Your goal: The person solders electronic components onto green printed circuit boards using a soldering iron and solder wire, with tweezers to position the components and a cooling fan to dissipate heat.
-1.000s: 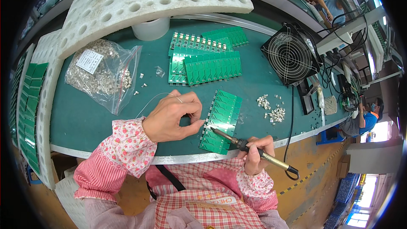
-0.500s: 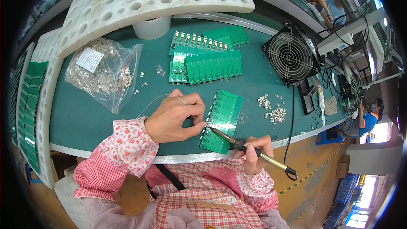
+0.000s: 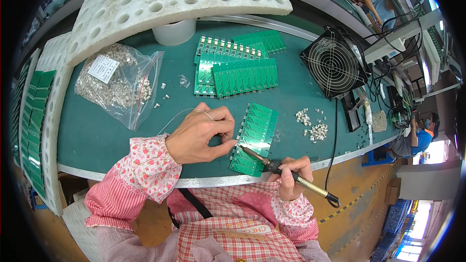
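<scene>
Head view: soldering a green circuit board panel (image 3: pixel 256 138) at the bench's front edge.
Right hand (image 3: pixel 291 177) grips the soldering iron (image 3: pixel 276 169), left hand (image 3: pixel 201 133) pinches solder wire (image 3: pixel 187 112); fan (image 3: pixel 335 63) at 2 o'clock, parts bag (image 3: pixel 119 85) at 10.

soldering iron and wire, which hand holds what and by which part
Right hand grips the soldering iron by its handle; left hand pinches the thin wire near its end.

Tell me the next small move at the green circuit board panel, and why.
Probably feed the thin solder wire a touch further into the joint: the left hand pinches it at the green circuit board panel's left edge, where the soldering iron in the right hand already points its tip.
</scene>
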The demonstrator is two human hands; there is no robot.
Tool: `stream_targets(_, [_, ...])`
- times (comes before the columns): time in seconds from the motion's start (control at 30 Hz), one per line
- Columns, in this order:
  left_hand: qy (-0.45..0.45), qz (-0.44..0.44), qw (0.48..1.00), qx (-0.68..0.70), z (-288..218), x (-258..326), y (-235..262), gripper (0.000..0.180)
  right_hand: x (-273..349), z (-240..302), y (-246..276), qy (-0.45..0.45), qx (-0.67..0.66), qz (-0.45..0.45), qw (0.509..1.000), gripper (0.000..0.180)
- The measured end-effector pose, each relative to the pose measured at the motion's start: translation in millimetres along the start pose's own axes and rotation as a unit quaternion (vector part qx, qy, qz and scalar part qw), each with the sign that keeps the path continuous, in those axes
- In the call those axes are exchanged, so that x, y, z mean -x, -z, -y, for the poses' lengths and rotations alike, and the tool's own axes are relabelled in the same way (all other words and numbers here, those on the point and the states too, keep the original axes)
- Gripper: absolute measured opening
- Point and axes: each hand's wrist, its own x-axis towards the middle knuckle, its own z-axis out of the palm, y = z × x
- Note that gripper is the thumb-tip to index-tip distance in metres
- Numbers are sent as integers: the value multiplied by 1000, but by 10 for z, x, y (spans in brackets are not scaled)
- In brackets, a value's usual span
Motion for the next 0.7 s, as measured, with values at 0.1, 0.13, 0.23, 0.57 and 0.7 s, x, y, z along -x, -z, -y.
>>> stream_targets(0.1, [1,3,1000,5,-2,0,0,16,-14,4,-4,11,7,0,1000,12])
stream_targets(0.13, [0,1,1000,7,-3,0,-2,16,-20,3,-1,21,7,8,1000,12])
stream_targets(0.23, [-3,2,1000,6,-2,-3,-6,16,-23,-9,7,35,5,20,999,11])
stream_targets(0.57, [18,-10,1000,16,-18,-1,15,16,8,31,7,-11,-18,-23,1000,11])
stream_targets(0.7, [10,-8,1000,16,-18,-13,-10,16,-15,28,-8,-7,-10,0,1000,10])
